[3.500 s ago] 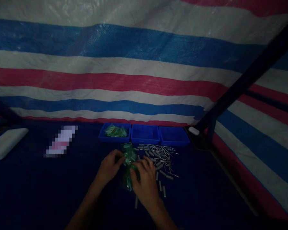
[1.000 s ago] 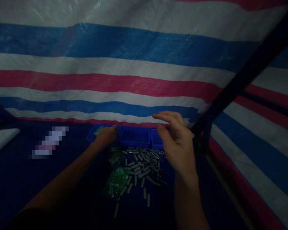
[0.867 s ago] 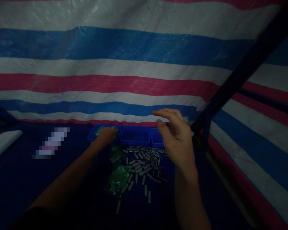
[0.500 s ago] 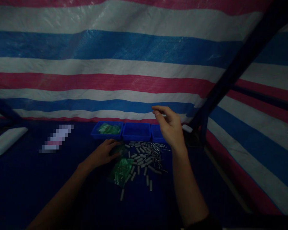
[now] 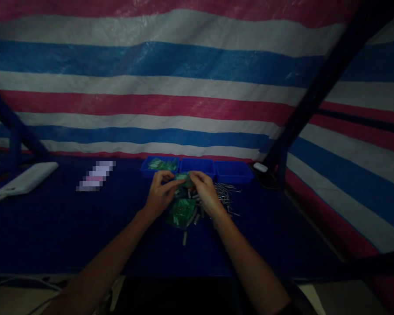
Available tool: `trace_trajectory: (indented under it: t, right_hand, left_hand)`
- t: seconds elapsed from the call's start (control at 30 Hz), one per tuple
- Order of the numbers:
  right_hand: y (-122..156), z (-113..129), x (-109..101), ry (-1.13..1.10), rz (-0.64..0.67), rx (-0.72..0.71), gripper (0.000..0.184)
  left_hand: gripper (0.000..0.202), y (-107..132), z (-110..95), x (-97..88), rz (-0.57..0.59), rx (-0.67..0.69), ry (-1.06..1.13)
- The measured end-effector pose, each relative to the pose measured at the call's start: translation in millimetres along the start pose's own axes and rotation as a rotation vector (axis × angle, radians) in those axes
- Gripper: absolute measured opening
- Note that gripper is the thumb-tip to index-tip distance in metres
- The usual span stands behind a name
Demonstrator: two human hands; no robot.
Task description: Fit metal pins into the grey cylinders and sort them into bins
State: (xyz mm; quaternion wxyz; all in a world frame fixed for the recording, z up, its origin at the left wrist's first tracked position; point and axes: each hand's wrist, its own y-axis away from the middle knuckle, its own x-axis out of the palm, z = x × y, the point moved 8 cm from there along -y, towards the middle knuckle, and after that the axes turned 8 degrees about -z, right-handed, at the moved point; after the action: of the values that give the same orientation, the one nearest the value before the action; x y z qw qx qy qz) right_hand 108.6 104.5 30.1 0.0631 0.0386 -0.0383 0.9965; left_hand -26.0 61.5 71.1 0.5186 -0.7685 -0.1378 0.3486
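Note:
My left hand (image 5: 161, 194) and my right hand (image 5: 204, 192) meet over the dark blue table (image 5: 52, 227), both pinching a small green plastic bag (image 5: 183, 178) held between their fingertips. Below them lies a pile of green bags (image 5: 180, 212) and a scatter of small grey cylinders (image 5: 185, 237) and thin metal pins (image 5: 228, 194). Just behind the hands stand three blue bins in a row: the left bin (image 5: 160, 165) holds green bags, and nothing shows in the middle bin (image 5: 197, 166) or the right bin (image 5: 233, 172).
A white flat device (image 5: 28, 178) lies at the table's far left, a blurred card (image 5: 96, 176) beside it. A small white object (image 5: 260, 167) sits by a dark slanted frame post (image 5: 311, 92). A striped tarp (image 5: 151, 87) walls the back and right.
My left hand came back from the left bin and my raised right hand came down; both now pinch one green bag. The view has tilted down, showing the table's near edge.

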Motion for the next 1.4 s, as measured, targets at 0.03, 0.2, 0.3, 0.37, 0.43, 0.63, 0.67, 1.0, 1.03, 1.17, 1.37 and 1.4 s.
trace_trajectory:
  t: [0.03, 0.2, 0.3, 0.37, 0.43, 0.63, 0.67, 1.0, 1.03, 1.17, 1.37, 1.4]
  right_hand:
    - [-1, 0, -4, -0.057, -0.038, -0.03, 0.029]
    - [-4, 7, -29, 0.084, -0.241, -0.314, 0.019]
    - [7, 18, -23, 0.279, -0.227, -0.543, 0.017]
    - [17, 24, -10, 0.387, -0.132, -0.678, 0.015]
    - [23, 24, 2, 0.495, -0.062, -0.758, 0.016]
    - [16, 12, 0, 0.611, -0.119, -0.607, 0.013]
    - [14, 10, -1, 0.561, -0.101, -0.55, 0.013]
    - [4, -10, -3, 0.09, 0.011, -0.121, 0.04]
    - [2, -16, -2, 0.088, 0.02, -0.083, 0.041]
    - [0, -11, -5, 0.222, -0.055, -0.238, 0.031]
    - [23, 26, -2, 0.579, -0.131, -0.753, 0.024]
    - [25, 26, 1, 0.624, -0.103, -0.776, 0.025]
  left_hand:
    - [0.021, 1, -2, 3.0, 0.024, -0.004, 0.012]
    - [0.022, 5, 1, 18.9, 0.13, -0.199, 0.146]
    - [0.039, 15, 18, 32.3, 0.163, -0.541, 0.383]
    - [0.053, 28, 34, 42.8, 0.155, -0.834, 0.567]
    - [0.052, 39, 47, 50.3, 0.147, -1.022, 0.673]
    - [0.024, 20, 40, 29.4, 0.117, -0.573, 0.326]
    - [0.022, 16, 33, 25.0, 0.113, -0.454, 0.234]
    - [0.026, 12, 9, 16.2, 0.171, -0.007, -0.081]
    - [0.027, 12, 8, 16.2, 0.179, 0.003, -0.088]
    - [0.027, 13, 4, 20.2, 0.211, -0.015, 0.002]
    - [0.041, 23, 39, 34.7, 0.206, -0.646, 0.515]
    - [0.048, 27, 46, 37.9, 0.199, -0.777, 0.619]
